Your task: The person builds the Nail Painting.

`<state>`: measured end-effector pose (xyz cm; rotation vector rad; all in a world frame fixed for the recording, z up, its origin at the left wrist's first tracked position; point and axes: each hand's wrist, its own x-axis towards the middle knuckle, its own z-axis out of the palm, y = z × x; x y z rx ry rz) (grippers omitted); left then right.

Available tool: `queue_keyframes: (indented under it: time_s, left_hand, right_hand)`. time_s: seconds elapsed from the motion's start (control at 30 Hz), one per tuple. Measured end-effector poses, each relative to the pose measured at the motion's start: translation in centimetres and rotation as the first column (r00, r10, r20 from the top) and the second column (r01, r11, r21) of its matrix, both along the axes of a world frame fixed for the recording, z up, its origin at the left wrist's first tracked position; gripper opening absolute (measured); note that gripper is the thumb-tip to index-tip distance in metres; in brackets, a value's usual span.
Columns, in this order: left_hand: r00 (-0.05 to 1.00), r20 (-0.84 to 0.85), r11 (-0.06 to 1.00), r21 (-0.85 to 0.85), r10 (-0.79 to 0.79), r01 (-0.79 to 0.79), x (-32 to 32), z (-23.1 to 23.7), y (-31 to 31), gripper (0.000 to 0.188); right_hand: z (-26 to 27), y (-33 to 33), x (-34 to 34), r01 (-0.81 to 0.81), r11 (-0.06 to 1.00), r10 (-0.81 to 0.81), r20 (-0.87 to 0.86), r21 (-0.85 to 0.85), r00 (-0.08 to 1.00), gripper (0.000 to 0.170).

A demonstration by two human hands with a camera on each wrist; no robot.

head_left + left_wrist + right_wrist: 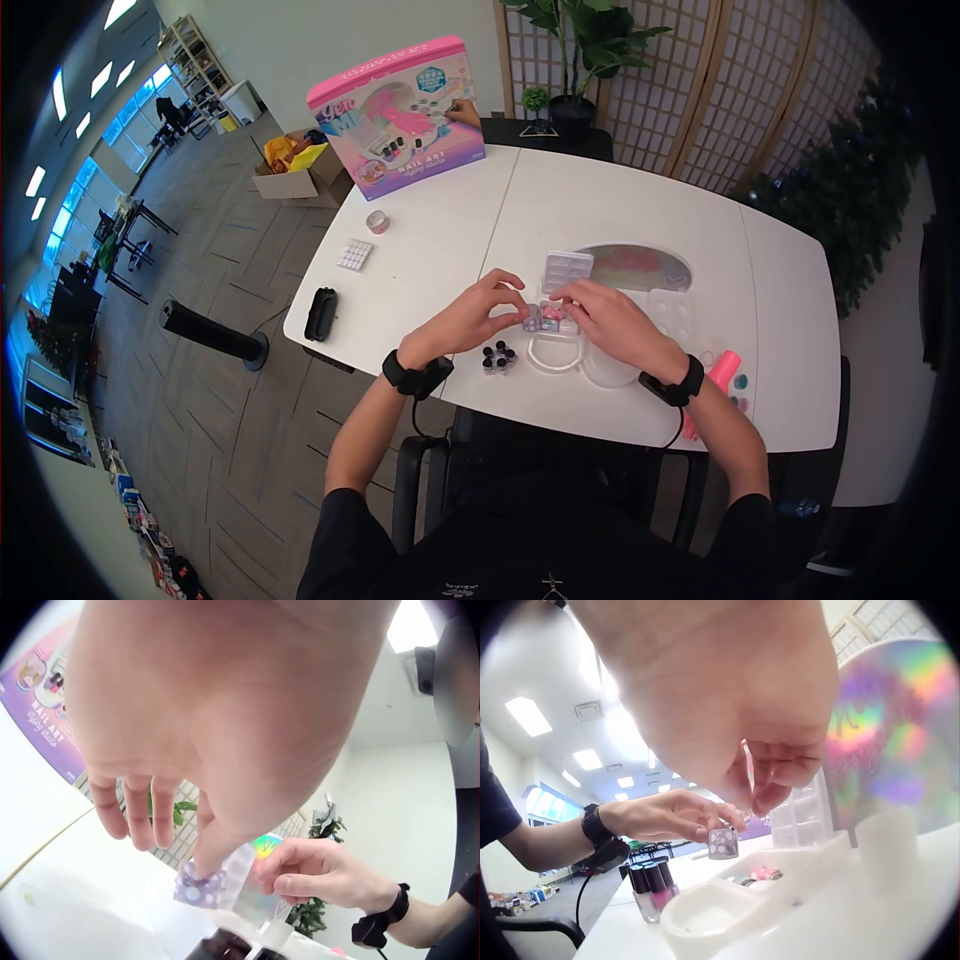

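Note:
My left hand (490, 312) pinches a small lilac roll with white dots (201, 886) between thumb and fingertip, just above a white compartment tray (705, 909). Beside it my right hand (612, 322) hovers over the same tray, its fingers curled toward the thumb. A pale, pink-edged sliver shows between those fingers in the right wrist view; I cannot tell whether it is something held. Pink and other small rolls (765, 873) lie in one compartment. Behind stands a raised clear lid with square pockets (567, 268). An oval iridescent panel (900, 735) is farther back.
Several black-capped nail polish bottles (498, 357) stand left of the tray. A pink item (726, 370) lies by my right forearm. Farther left are a black case (320, 314), a sheet of white pieces (354, 255), a small jar (377, 222) and the nail art box (400, 120).

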<state>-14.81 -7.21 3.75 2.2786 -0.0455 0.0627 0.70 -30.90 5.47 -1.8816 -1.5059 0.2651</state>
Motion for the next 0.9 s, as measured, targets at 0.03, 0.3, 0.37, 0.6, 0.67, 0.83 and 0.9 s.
queue_keyframes:
  time_s: [0.03, 0.3, 0.37, 0.6, 0.67, 0.83, 0.9]
  left_hand:
    - [0.998, -0.015, 0.997, -0.041, -0.059, 0.058, -0.2, 0.8, -0.1, 0.011]
    - [0.96, -0.014, 0.892, -0.374, -0.278, 0.253, -0.9, 2.6, -0.7, 0.012]
    - [0.96, -0.037, 0.863, -0.45, -0.276, 0.231, -0.9, 2.7, -0.8, 0.012]
    - [0.969, 0.002, 0.778, -0.596, -0.245, 0.198, -0.3, 2.6, -2.1, 0.019]
    - [0.992, 0.007, 0.799, -0.592, -0.129, 0.109, -0.3, 2.7, -2.8, 0.02]
    - [0.989, 0.009, 0.782, -0.613, 0.15, -0.113, -1.4, 2.3, -4.8, 0.023]
    - [0.989, 0.021, 0.785, -0.61, 0.147, -0.104, -2.1, 2.4, -5.6, 0.02]
  right_hand:
    - [0.5, 0.0, -0.1, -0.047, 0.999, 0.047, -0.072, -0.002, 0.996, 0.022]
    - [2.9, -0.9, -0.5, -0.242, 0.967, 0.188, -0.41, -0.083, 0.893, 0.022]
    - [3.3, -1.0, -0.7, -0.236, 0.968, 0.176, -0.437, -0.087, 0.882, 0.021]
    - [2.5, -1.4, -0.8, -0.208, 0.978, 0.134, -0.678, -0.028, 0.722, 0.016]
    - [2.5, -1.3, -0.9, -0.145, 0.989, 0.096, -0.692, -0.012, 0.715, 0.015]
    - [2.3, -1.4, -1.4, 0.072, 0.992, 0.011, -0.65, 0.101, 0.759, 0.015]
    - [1.5, -1.4, -1.4, 0.128, 0.974, 0.011, -0.606, 0.186, 0.795, 0.015]
